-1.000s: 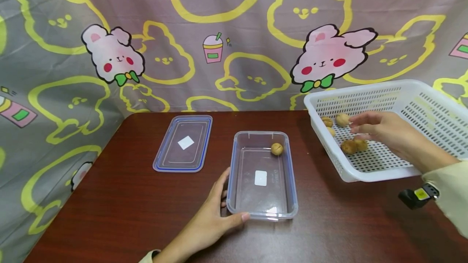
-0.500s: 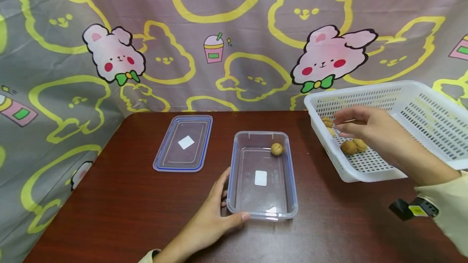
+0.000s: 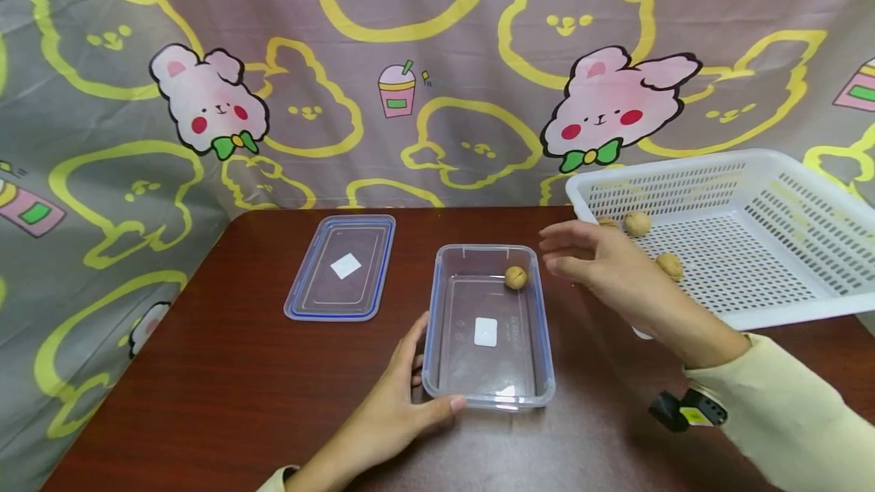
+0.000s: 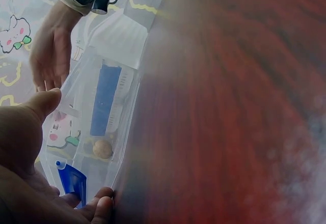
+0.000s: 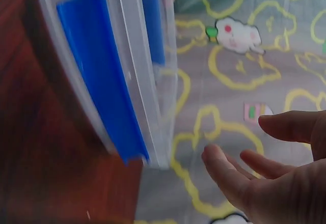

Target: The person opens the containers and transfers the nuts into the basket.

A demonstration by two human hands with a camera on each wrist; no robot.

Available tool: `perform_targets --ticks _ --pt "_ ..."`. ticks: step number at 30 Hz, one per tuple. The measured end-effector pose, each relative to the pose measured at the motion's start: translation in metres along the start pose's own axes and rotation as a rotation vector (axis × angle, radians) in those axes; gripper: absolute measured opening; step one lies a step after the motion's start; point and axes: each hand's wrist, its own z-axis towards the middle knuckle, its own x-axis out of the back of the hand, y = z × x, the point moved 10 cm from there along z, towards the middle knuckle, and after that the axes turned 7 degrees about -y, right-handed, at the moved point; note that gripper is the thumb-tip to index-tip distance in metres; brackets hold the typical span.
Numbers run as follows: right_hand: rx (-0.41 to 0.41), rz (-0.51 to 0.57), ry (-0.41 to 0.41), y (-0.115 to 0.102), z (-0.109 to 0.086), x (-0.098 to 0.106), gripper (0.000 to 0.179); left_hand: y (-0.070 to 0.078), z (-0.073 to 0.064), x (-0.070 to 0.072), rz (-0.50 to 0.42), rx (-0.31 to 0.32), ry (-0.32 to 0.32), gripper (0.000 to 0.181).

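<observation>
A clear plastic food container (image 3: 437, 302) with blue seals stands mid-table, one walnut (image 3: 516, 278) in its far right corner. My left hand (image 3: 390, 408) grips its near left corner, thumb on the near rim and fingers along the left wall. In the left wrist view the left hand (image 4: 30, 147) spans the container's end. My right hand (image 3: 615, 268) hovers between the container and a white basket (image 3: 766, 317), fingers spread. Nothing shows between the fingers of the right hand (image 5: 265, 168) in the right wrist view. Several walnuts (image 3: 637, 223) lie in the basket, some hidden behind this hand.
The container's blue-edged lid (image 3: 342, 268) lies flat on the dark red table (image 3: 225, 370), left of the container. A patterned cloth (image 3: 437, 143) hangs along the table's back edge. A black wrist device (image 3: 687, 410) sits at my right sleeve.
My right hand has drawn back leftward from the walnuts in the basket, to between basket and container. My left hand and the container have stayed in place.
</observation>
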Motion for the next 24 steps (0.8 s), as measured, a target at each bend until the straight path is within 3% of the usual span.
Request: perform_targets --ticks 4,12,20,24 --pt "0.013 0.07 -0.022 -0.005 0.007 -0.024 0.048 -0.001 0.0 0.0 -0.005 0.006 0.0 0.112" --pt "0.092 0.01 0.001 -0.014 0.026 -0.053 0.051 -0.001 0.0 0.001 -0.006 -0.004 0.002 0.112" --pt "0.018 -0.048 0.063 -0.003 0.035 -0.073 0.054 -0.001 0.0 0.001 0.004 -0.005 0.008 0.112" --pt "0.025 -0.068 0.089 -0.003 0.039 -0.079 0.053 -0.001 0.0 0.001 0.004 -0.005 0.008 0.112"
